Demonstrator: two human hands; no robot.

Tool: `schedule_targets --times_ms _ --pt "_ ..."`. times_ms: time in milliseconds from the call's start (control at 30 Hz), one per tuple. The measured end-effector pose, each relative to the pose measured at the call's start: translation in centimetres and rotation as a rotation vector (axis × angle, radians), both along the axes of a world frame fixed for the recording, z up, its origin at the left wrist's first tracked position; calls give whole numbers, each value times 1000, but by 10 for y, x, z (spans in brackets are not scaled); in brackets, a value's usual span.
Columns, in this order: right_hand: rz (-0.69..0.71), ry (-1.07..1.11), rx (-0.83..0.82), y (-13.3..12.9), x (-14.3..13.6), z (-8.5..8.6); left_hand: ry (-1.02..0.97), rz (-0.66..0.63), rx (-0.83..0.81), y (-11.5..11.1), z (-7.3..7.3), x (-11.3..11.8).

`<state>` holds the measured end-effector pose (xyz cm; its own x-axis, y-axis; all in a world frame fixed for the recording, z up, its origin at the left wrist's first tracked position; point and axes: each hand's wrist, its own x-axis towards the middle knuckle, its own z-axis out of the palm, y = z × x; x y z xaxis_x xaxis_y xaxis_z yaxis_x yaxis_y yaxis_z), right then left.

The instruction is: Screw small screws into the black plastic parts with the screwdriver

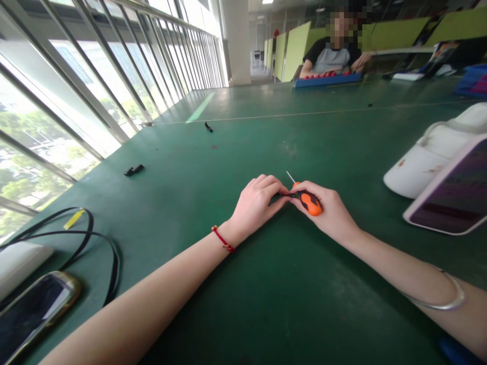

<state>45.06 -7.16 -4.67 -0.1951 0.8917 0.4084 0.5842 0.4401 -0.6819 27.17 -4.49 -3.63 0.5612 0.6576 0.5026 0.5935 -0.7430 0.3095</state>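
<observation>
Over the green table (243, 147), my left hand (261, 200) pinches a small dark piece (286, 195) between thumb and fingertips. Its shape is mostly hidden by the fingers. My right hand (327, 208) meets it there, its fingertips at the other end of the piece. An orange and black screwdriver (312, 204) is tucked in my right hand, its thin metal shaft pointing up and left, away from the piece. Two small black parts lie apart on the table, one (134, 170) at the left and another (208, 127) farther back.
A phone (32, 314), a white box (23, 263) and a looped black cable (114, 263) lie at the left. At the right are a white container (422, 157) and an upright device (456, 190). A person (335, 56) sits across, behind a blue tray (327, 80).
</observation>
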Motion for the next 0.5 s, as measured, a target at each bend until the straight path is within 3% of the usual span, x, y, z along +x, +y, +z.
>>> schedule_targets --times_ms 333,500 --pt "18 7 -27 2 2 -3 32 20 -14 1 0 -1" --pt "20 1 -45 2 2 -2 39 -48 -23 4 -1 -3"
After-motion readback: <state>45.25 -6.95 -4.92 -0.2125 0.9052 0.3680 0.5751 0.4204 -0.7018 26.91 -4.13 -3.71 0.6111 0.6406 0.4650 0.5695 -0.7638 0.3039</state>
